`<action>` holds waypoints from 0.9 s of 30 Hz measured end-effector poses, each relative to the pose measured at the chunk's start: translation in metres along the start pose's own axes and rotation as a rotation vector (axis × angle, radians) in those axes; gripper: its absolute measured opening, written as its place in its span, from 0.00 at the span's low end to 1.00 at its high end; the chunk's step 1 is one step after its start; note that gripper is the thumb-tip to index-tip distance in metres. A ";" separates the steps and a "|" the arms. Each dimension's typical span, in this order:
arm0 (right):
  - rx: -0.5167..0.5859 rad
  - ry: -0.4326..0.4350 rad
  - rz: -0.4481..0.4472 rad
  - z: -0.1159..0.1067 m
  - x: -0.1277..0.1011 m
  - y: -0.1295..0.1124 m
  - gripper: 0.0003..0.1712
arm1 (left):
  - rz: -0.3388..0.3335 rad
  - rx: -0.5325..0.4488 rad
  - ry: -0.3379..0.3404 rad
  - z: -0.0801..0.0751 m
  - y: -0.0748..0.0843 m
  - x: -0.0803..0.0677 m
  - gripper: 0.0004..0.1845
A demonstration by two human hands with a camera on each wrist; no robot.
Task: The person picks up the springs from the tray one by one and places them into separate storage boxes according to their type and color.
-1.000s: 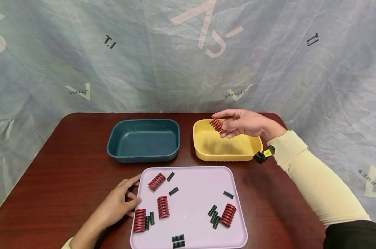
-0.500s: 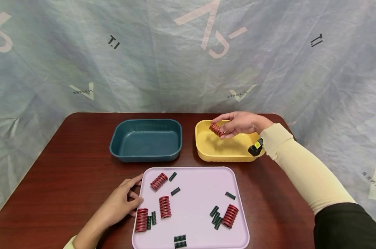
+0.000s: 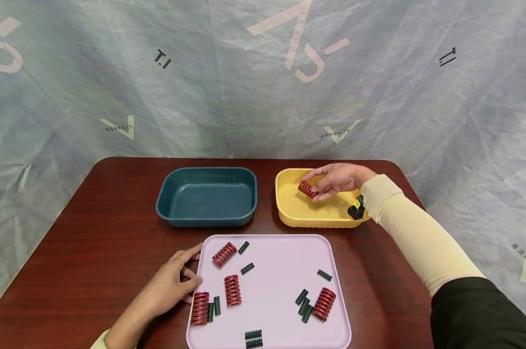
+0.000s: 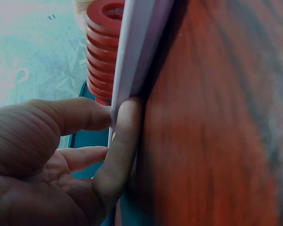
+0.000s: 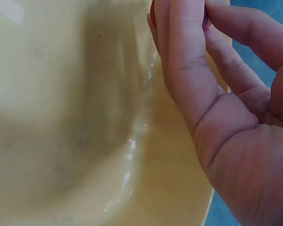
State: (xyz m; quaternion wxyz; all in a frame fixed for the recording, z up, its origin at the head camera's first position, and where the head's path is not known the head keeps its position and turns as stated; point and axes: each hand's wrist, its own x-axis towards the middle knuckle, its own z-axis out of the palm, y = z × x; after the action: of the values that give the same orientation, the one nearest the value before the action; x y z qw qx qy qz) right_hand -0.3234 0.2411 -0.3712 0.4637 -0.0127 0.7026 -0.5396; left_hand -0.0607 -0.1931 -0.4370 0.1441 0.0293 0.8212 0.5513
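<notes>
My right hand (image 3: pixel 340 179) holds a red coil spring (image 3: pixel 307 189) between thumb and fingers, inside the upper part of the yellow bin (image 3: pixel 289 220). In the right wrist view, the fingers (image 5: pixel 188 61) hide most of that spring. My left hand (image 3: pixel 169 286) pinches the left edge of the lilac tray (image 3: pixel 276 257), thumb on the rim and a finger below, as the left wrist view shows. Beside that thumb stands a red spring (image 4: pixel 101 56) on the tray. Other red springs (image 3: pixel 233 290) and several small dark green springs (image 3: pixel 253 334) lie across the tray.
A teal bin (image 3: pixel 206 206) stands left of the yellow one, both behind the tray on the dark wooden table (image 3: pixel 93 232). A grey printed curtain (image 3: pixel 228 97) hangs behind the table. A small black camera (image 3: pixel 356 208) sits at my right wrist.
My right hand has lowered the red spring into the yellow bin. My left hand keeps its place at the tray edge. The whole head view has shifted slightly.
</notes>
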 end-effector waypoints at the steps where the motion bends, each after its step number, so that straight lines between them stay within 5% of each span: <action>1: 0.007 0.000 0.002 0.000 0.001 0.002 0.33 | -0.001 0.000 0.001 0.000 0.000 0.000 0.40; 21: -0.003 -0.006 -0.043 -0.003 -0.006 0.005 0.32 | 0.025 0.041 -0.001 -0.001 0.000 0.002 0.39; 27: -0.074 0.000 -0.132 0.003 -0.017 0.006 0.31 | 0.027 0.041 -0.001 0.000 -0.001 0.002 0.40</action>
State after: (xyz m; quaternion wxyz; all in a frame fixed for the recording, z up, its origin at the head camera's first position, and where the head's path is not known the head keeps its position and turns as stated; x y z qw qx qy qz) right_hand -0.3087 0.2497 -0.3648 0.4263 -0.0764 0.7198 -0.5426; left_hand -0.0626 -0.1932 -0.4385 0.1363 0.0437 0.8318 0.5363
